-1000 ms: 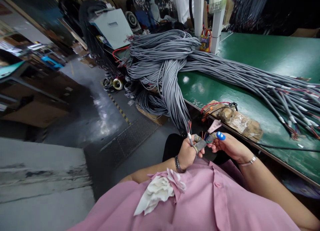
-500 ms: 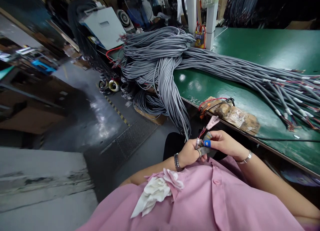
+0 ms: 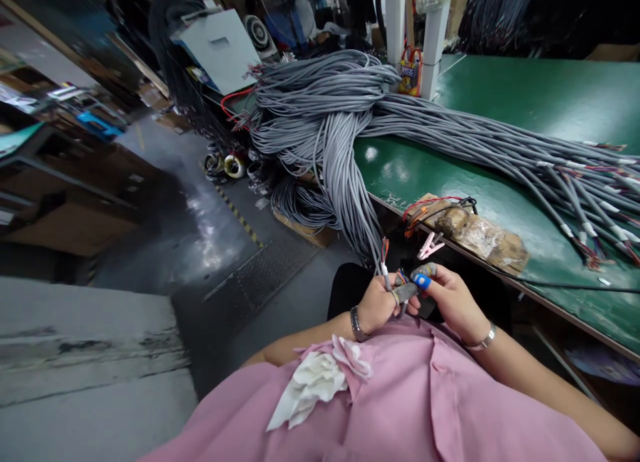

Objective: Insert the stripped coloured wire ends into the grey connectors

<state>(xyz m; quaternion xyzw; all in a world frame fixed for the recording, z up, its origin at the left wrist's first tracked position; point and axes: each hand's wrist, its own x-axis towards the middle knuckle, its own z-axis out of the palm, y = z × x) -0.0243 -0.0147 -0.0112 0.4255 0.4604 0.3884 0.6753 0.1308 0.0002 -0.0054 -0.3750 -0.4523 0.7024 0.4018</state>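
Observation:
My left hand (image 3: 380,305), its finger wrapped in grey tape, is closed around a grey cable (image 3: 385,280) whose stripped end shows coloured wires (image 3: 385,250). Another small fan of coloured wires (image 3: 401,275) pokes up between my hands. Close beside it, my right hand (image 3: 453,301) has thumb and finger pinched together at the tips of the left fingers. Blue tape covers its thumb and grey tape its finger. What the right fingertips hold is too small to tell. Just beyond the hands, a pink clip (image 3: 430,247) is at the table edge.
The green table (image 3: 505,89) carries a thick bundle of grey cables (image 3: 450,125), some hanging over its edge. A worn wooden block (image 3: 483,239) with red and black leads lies at the front edge. A white post (image 3: 435,55) stands behind. Boxes and cable coils are at left.
The view has shifted slightly, moving the scene rightward. The cable's wire end now stands upright by my left hand, apart from the pink clip. My right hand has turned a little.

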